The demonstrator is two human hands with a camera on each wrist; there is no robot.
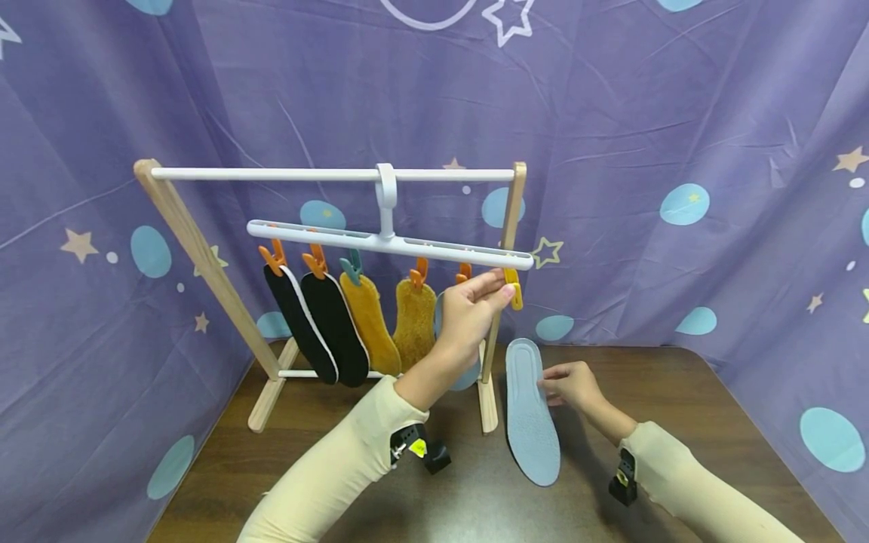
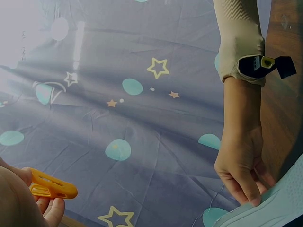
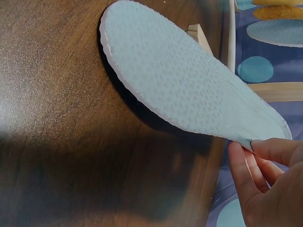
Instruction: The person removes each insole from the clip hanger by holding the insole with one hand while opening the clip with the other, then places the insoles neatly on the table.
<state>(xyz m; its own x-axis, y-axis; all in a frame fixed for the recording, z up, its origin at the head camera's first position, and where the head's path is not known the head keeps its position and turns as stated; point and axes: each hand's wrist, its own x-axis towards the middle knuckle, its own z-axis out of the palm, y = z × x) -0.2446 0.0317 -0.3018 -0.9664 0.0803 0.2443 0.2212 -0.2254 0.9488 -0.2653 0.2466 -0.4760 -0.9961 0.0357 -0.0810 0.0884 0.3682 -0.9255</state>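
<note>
My left hand pinches a yellow clothespin at the right end of a white clip hanger. The same yellow clothespin sits between thumb and fingers in the left wrist view. My right hand pinches the edge of a light blue insole near its narrower end. In the right wrist view the insole is held above the table, its dotted wide end away from the hand. The insole is apart from the clothespin. Another light blue insole hangs partly hidden behind my left hand.
The hanger hooks over the bar of a wooden rack. Two black insoles and two mustard ones hang from orange and teal clothespins. The rack stands on a brown wooden table before a purple patterned curtain.
</note>
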